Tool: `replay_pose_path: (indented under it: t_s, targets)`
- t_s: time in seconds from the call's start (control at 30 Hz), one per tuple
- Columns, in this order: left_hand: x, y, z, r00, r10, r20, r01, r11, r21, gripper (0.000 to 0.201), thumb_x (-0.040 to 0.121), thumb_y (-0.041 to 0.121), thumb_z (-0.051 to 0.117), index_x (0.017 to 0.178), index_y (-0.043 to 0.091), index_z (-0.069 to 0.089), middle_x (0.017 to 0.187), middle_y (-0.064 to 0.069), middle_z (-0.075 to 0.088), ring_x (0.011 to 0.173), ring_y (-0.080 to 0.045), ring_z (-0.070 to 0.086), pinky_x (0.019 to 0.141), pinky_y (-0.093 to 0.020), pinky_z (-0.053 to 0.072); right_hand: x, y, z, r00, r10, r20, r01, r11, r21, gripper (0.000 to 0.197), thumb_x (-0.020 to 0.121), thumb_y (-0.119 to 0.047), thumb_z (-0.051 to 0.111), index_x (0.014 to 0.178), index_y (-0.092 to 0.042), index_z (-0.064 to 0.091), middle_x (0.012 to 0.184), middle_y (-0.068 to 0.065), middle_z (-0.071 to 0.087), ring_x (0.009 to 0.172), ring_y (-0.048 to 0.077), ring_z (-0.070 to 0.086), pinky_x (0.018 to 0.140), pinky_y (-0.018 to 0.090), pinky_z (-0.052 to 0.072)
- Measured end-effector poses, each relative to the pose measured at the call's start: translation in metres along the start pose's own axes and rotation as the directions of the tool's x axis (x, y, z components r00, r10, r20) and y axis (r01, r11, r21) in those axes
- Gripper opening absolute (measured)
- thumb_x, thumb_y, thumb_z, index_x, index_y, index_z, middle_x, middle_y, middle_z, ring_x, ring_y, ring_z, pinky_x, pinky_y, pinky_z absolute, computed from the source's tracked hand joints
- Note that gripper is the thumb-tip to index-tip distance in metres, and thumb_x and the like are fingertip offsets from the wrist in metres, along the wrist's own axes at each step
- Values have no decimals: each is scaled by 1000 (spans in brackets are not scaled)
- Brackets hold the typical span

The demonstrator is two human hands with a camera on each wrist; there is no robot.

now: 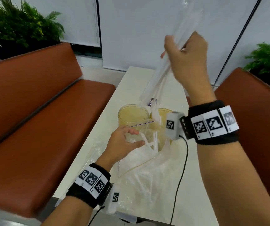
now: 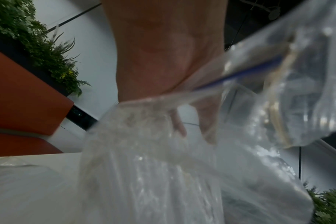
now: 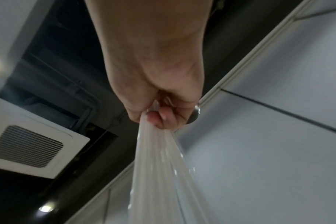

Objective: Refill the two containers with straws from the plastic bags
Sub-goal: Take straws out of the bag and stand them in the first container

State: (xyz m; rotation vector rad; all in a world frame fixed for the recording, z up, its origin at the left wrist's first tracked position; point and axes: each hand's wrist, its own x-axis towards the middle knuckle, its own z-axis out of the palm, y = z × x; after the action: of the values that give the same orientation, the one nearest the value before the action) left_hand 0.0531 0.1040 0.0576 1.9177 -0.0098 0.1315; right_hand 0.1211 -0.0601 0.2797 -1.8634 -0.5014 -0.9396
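Note:
My right hand (image 1: pixel 176 46) is raised high over the table and grips a bundle of long clear-wrapped straws (image 1: pixel 160 69); the right wrist view shows the fingers (image 3: pixel 159 118) curled round the straws (image 3: pixel 155 166). The bundle's lower ends hang over two clear yellowish containers (image 1: pixel 131 115) (image 1: pixel 162 114) standing side by side. My left hand (image 1: pixel 135 137) holds the mouth of a clear zip bag (image 1: pixel 147 168) with a blue seal line, which lies on the table with several straws inside. In the left wrist view the bag (image 2: pixel 144 174) covers the left hand's fingers (image 2: pixel 179 127).
The narrow white table (image 1: pixel 131 82) runs away from me between brown bench seats on the left (image 1: pixel 41 115) and right (image 1: pixel 253 103). Another flat plastic bag (image 1: pixel 90 158) lies at the table's left edge. Plants stand behind both benches.

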Motion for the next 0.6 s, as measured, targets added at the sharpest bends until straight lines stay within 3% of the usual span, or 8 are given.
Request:
replay_pose_path:
  t_s: [0.07, 0.13, 0.23, 0.3, 0.37, 0.47, 0.53, 0.6]
  targets:
    - [0, 0, -3, 1000, 2, -2, -2, 1000, 12, 35, 71, 29, 91, 101, 22, 73, 105, 19, 64, 87, 18, 56, 77, -6, 40, 12, 20, -7, 997, -42, -68, 37, 996, -81, 35, 94, -33, 57, 95, 1, 67, 72, 8, 72, 62, 17, 71, 56, 29, 55]
    - [2, -1, -5, 1000, 8, -2, -8, 999, 37, 34, 74, 28, 89, 103, 20, 73, 99, 23, 61, 75, 23, 50, 71, -3, 39, 15, 49, -6, 997, -27, -69, 10, 973, -228, 42, 94, -40, 54, 106, -1, 65, 78, 8, 70, 65, 23, 67, 56, 32, 50]
    - [3, 0, -6, 999, 40, -8, -39, 997, 60, 31, 77, 28, 87, 103, 18, 73, 97, 23, 60, 70, 22, 50, 68, -3, 39, 1, 97, 6, 992, 122, -5, -114, 905, -409, 42, 96, -38, 58, 111, 1, 62, 80, 8, 61, 70, 27, 58, 60, 28, 35]
    - [4, 1, -6, 999, 43, -14, -42, 997, 63, 28, 79, 28, 86, 103, 19, 74, 97, 22, 61, 67, 20, 50, 67, -5, 40, -19, 126, 17, 967, 250, 42, -213, 891, -401, 40, 95, -36, 62, 108, 2, 62, 85, 15, 66, 75, 32, 63, 62, 28, 37]
    - [4, 2, -5, 999, 36, -18, -35, 998, 56, 24, 80, 28, 85, 101, 21, 74, 98, 21, 63, 63, 17, 51, 65, -10, 40, -41, 150, 27, 920, 382, 87, -319, 859, -401, 41, 93, -37, 66, 106, 2, 64, 90, 20, 69, 81, 35, 68, 64, 30, 43]
    - [4, 4, -5, 999, 28, -18, -28, 1000, 14, 21, 81, 25, 83, 100, 18, 75, 100, 18, 66, 62, 17, 52, 69, -16, 40, -71, 173, 37, 834, 531, 149, -427, 793, -434, 40, 89, -41, 71, 102, -3, 66, 93, 14, 70, 90, 34, 69, 68, 29, 43]
    - [3, 5, -6, 1000, 21, -22, -22, 1000, -8, 20, 82, 23, 83, 100, 16, 75, 102, 15, 67, 61, 17, 52, 71, -19, 40, -85, 181, 37, 757, 630, 177, -497, 729, -471, 50, 86, -46, 74, 114, -6, 63, 108, 13, 70, 106, 33, 66, 75, 31, 44]
    - [2, 6, -6, 1000, 12, -25, -12, 1000, -8, 19, 83, 22, 82, 100, 15, 75, 102, 13, 68, 59, 16, 53, 69, -18, 39, -89, 181, 34, 722, 674, 157, -530, 685, -500, 67, 80, -50, 80, 130, -12, 56, 125, 10, 65, 119, 30, 61, 86, 34, 48]
